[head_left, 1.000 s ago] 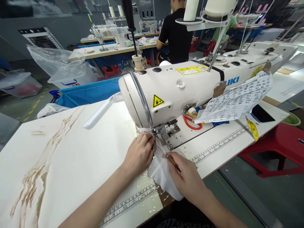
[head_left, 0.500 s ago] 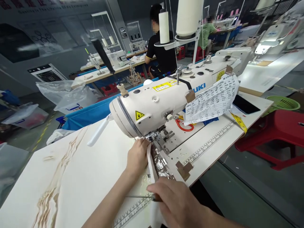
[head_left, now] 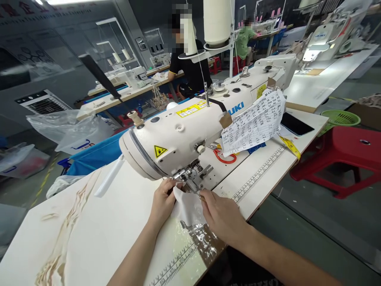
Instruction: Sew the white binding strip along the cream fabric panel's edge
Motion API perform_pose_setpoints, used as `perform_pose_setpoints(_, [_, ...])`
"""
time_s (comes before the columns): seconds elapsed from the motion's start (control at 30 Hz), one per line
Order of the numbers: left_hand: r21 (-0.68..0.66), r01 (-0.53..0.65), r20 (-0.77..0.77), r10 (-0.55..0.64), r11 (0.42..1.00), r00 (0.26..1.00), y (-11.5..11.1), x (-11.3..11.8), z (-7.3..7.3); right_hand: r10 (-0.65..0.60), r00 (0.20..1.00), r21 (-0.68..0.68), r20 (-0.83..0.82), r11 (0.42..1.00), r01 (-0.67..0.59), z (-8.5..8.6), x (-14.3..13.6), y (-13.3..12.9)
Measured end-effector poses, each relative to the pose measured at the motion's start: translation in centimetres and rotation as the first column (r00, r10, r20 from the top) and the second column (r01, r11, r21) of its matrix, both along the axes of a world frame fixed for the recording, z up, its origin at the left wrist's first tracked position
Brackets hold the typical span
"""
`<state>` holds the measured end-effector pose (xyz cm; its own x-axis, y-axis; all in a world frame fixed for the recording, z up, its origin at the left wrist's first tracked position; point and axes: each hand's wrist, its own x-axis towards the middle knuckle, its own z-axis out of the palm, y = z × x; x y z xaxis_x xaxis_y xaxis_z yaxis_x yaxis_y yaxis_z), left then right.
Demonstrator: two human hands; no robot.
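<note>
Beside the needle area of a white sewing machine, my left hand pinches the edge of a small piece of white fabric. My right hand is closed on the other side, its fingertips close to the presser foot and touching the fabric. A slim tool with a thin metal shaft seems held in it, mostly hidden by the fingers. Brown tape with a shiny clear covering lies on the table under the fabric.
Red-handled scissors, a handwritten sheet, a phone and a yellow tape measure are right of the needle. Pale fabric lies left. A red stool stands at right. Two people sit at machines behind.
My right hand has moved forward from the table's near edge to the presser foot. The white strip now lies spread between both hands. The view has shifted slightly right.
</note>
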<state>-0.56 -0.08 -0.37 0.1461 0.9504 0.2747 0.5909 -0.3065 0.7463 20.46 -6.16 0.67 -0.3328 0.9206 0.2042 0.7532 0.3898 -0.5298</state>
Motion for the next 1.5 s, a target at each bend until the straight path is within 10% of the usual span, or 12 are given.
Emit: perform_pose_setpoints(1.5, [-0.060, -0.070, -0.068, 0.066, 0.996, 0.996, 0.46, -0.21, -0.52, 0.000, 0.997, 0.089, 0.083, 0.996, -0.008, -0.60, -0.87, 0.61])
